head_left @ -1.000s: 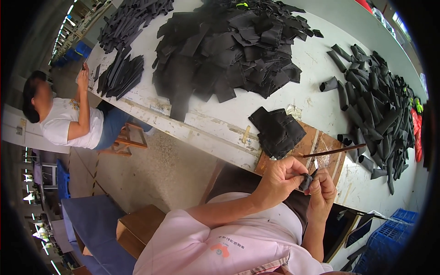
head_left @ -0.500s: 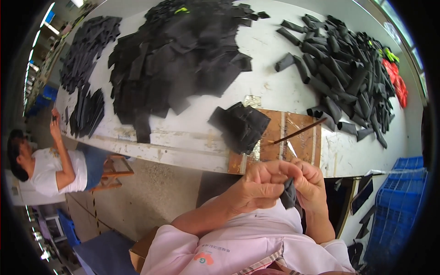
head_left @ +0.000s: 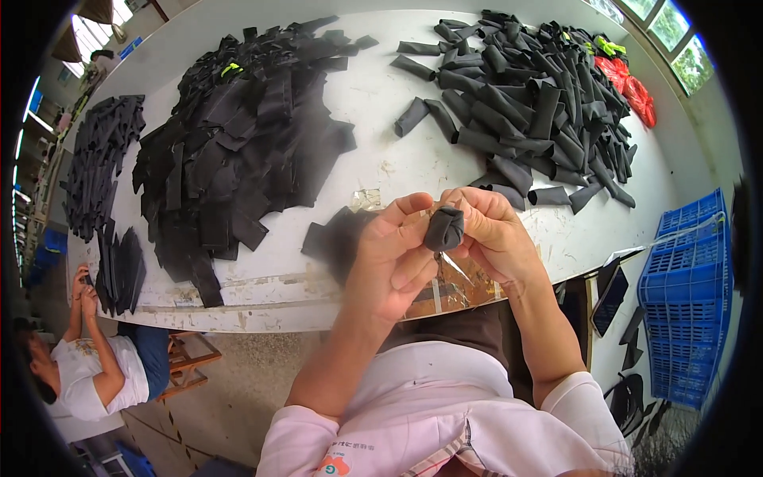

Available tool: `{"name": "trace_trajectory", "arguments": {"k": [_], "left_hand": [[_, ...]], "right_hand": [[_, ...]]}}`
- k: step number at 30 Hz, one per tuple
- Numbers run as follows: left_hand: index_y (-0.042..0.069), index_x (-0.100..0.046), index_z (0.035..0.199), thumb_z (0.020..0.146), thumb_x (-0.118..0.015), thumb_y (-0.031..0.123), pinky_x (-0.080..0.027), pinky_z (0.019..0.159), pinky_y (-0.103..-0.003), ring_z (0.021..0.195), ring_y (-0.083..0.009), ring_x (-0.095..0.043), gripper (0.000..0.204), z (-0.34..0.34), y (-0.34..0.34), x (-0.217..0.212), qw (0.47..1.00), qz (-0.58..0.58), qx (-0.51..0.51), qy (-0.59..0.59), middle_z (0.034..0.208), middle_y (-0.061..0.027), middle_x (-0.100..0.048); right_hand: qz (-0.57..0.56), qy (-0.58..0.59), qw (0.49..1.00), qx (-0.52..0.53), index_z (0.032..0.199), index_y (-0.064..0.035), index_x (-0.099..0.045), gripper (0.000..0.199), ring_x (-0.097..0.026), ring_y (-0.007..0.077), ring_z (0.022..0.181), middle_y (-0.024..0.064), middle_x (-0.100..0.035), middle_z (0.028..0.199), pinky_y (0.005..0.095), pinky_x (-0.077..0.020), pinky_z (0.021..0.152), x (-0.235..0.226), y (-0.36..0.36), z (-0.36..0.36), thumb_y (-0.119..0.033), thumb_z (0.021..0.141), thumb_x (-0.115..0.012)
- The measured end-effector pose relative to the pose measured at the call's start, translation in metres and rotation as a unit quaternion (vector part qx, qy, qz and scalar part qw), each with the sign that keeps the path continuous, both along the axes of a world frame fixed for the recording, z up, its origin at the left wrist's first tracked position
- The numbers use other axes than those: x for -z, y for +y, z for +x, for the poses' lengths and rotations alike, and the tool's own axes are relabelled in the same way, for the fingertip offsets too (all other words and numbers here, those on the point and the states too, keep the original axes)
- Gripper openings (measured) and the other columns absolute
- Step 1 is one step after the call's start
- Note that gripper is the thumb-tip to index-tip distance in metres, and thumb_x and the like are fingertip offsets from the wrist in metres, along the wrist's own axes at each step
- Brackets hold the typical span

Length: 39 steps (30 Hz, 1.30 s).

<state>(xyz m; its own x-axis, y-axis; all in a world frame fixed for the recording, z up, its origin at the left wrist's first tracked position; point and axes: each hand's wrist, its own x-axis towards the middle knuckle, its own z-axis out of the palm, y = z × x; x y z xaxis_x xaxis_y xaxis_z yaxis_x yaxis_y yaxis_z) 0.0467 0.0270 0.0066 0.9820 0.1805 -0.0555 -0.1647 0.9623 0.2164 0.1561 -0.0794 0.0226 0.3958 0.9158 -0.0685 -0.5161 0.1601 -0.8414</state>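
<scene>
In front of my chest, a small black fabric tube (head_left: 443, 229) is pinched between both hands, its folded end facing up. My left hand (head_left: 397, 250) grips its left side with curled fingers. My right hand (head_left: 491, 230) closes on it from the right with thumb and fingers. Just below shows a pointed metal tip (head_left: 455, 269); I cannot tell whether it lies on the brown board (head_left: 477, 296) or is held. Left of my left hand, a small stack of black fabric pieces (head_left: 327, 241) is partly hidden and blurred.
A large heap of flat black fabric pieces (head_left: 230, 151) covers the table's left; rolled black tubes (head_left: 524, 111) lie piled at the right. Behind them are red plastic bags (head_left: 624, 87). Blue crates (head_left: 683, 294) stand at right. Another person (head_left: 111, 362) sits at far left.
Both hands have risen and moved left with the fabric tube, now above the board. The tube's end has turned upward. The whole view has shifted, and the brown stick no longer shows clearly.
</scene>
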Motion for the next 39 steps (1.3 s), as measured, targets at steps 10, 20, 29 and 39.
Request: {"name": "trace_trajectory", "arguments": {"k": [10, 20, 29, 39], "left_hand": [[-0.001, -0.043, 0.114, 0.087, -0.041, 0.003, -0.022, 0.029, -0.017, 0.031, -0.0026, -0.030, 0.028, 0.000, -0.010, -0.015, 0.996, 0.072, -0.057, -0.014, 0.093, -0.0191, -0.059], [-0.001, -0.046, 0.114, 0.086, -0.037, 0.000, -0.022, 0.028, -0.016, 0.031, -0.0043, -0.025, 0.029, -0.005, 0.007, -0.006, 0.976, -0.211, 0.011, -0.056, 0.077, -0.0120, -0.054], [0.002, -0.049, 0.111, 0.085, -0.042, -0.001, -0.021, 0.029, -0.016, 0.034, -0.0028, -0.028, 0.027, -0.006, -0.005, -0.002, 0.999, 0.010, -0.047, 0.008, 0.079, -0.0097, -0.057], [-0.004, -0.040, 0.112, 0.082, -0.053, 0.001, -0.022, 0.031, -0.015, 0.034, -0.0010, -0.031, 0.033, -0.003, -0.027, -0.019, 0.925, 0.316, -0.170, 0.127, 0.075, -0.0122, -0.060]], "right_hand": [[0.026, -0.019, 0.997, -0.070, 0.070, -0.0054, -0.056, 0.027, -0.039, 0.0043, 0.054, -0.0040, -0.046, 0.060, 0.0173, -0.0324, 0.049, 0.011, 0.008, 0.016, -0.029, 0.082, -0.059], [-0.048, -0.141, 0.986, -0.070, 0.067, -0.0035, -0.052, 0.030, -0.036, 0.0033, 0.055, -0.0042, -0.045, 0.063, 0.0173, -0.0308, 0.050, -0.017, 0.012, 0.011, -0.028, 0.084, -0.057], [0.006, -0.029, 0.998, -0.056, 0.068, -0.0022, -0.053, 0.028, -0.041, 0.0040, 0.058, -0.0026, -0.048, 0.066, 0.0188, -0.0342, 0.053, 0.015, 0.008, 0.014, -0.026, 0.083, -0.058], [0.058, -0.028, 0.992, -0.106, 0.071, -0.0031, -0.053, 0.029, -0.040, 0.0067, 0.061, -0.0021, -0.046, 0.069, 0.0211, -0.0339, 0.054, 0.032, 0.007, 0.020, -0.029, 0.084, -0.057]]}}
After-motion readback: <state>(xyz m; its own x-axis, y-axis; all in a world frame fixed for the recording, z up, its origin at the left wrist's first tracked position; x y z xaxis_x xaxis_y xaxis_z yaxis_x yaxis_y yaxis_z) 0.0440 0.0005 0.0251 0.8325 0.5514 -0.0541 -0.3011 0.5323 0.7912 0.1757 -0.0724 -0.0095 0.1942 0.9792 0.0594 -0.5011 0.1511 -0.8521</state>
